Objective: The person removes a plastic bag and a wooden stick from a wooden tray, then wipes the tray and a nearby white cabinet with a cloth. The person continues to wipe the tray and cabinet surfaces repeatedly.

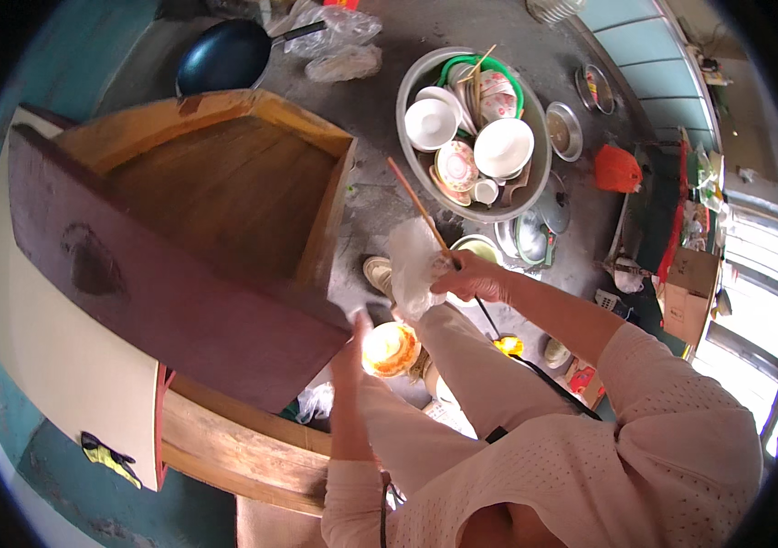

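My right hand [474, 276] grips a thin brown wooden stick [416, 202] that slants up and to the left. A crumpled translucent plastic bag [411, 264] hangs at the same hand, against its fingers. Blurred, my left hand [359, 329] is at the near corner of a dark maroon board [176, 281]; whether its fingers grip the board is unclear. This board runs along the near side of an open wooden box [224, 198] with a bare brown bottom. Between my legs, below the hands, sits a round orange-and-white object [391, 349].
Beyond my hands, a large grey basin [406, 130] holds bowls, cups and a green basket [520, 96]. A dark wok [224, 58] lies past the box. Metal bowls [563, 130], pot lids [533, 236] and a red bag [617, 169] are on the floor at right. A cardboard box [689, 294] stands near the window.
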{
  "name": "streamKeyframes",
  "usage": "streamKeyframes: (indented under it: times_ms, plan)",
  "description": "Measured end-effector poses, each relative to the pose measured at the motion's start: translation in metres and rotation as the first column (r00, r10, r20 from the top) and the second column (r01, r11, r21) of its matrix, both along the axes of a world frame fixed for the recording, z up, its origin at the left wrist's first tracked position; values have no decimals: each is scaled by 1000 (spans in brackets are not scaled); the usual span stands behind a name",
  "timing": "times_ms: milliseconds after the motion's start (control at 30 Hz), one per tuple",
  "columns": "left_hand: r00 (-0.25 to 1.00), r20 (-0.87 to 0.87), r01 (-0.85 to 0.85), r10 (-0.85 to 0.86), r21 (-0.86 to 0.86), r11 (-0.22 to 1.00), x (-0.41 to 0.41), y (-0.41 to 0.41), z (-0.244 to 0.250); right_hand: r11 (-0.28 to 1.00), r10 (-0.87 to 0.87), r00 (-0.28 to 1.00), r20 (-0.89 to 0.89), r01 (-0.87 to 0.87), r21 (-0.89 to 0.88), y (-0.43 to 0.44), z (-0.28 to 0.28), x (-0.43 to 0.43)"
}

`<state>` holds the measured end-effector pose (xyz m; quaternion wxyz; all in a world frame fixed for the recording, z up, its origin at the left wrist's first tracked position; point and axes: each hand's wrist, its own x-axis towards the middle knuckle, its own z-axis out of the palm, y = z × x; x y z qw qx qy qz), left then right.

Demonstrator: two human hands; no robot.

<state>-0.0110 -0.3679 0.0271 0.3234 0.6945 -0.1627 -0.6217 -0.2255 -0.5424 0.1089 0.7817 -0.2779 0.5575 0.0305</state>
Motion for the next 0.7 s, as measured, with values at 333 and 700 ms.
streamKeyframes:
  times_ms: [333, 700]
  plan:
    - [843, -481, -354, 240, -160, 921, -55, 28, -64, 924, 346, 937, 36, -348, 159, 42, -11, 45]
    - [90, -851, -847, 517, 208, 490, -3, 112, -93, 614, 641, 692, -331, -722, -320, 78, -41, 83]
